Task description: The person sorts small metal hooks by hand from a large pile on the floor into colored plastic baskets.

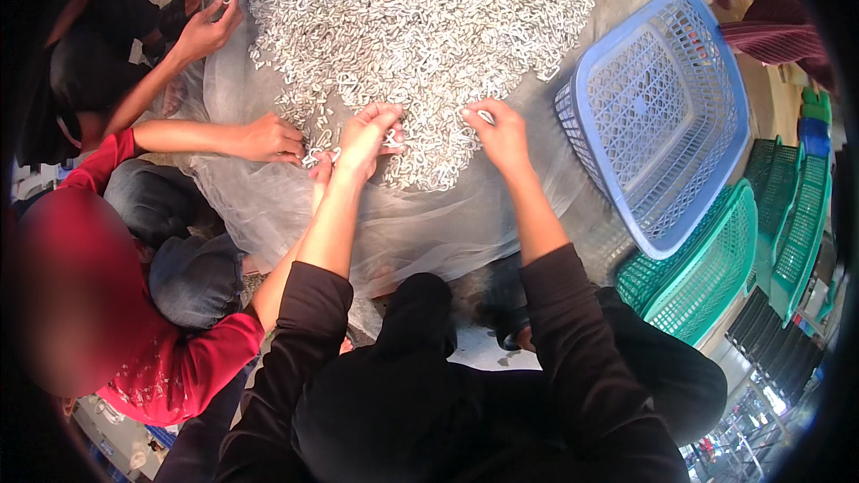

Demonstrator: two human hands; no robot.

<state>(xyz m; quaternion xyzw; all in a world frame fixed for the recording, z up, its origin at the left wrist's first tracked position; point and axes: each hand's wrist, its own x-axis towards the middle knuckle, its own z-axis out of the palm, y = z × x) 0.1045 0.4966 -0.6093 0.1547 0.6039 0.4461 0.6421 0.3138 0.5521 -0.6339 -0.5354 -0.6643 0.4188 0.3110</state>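
A wide heap of small silvery metal links (403, 27), bent like hooks, lies spread on a sheer whitish sheet. Over the near edge of the heap, my left hand (362, 139) is closed, with a few metal links (392, 138) showing at its fingers. To the right of it, my right hand (501, 134) pinches a single metal link (486, 116) between thumb and fingertips. The two hands are apart, with loose links lying between them. My left palm is turned away, so how many links it holds is hidden.
A person in red (170, 358) sits close on my left, hands at the heap beside my left wrist. Farther left, another person's hands (210, 27) hold a link. A blue plastic basket (586, 139) stands at right, with green baskets (707, 277) beyond it.
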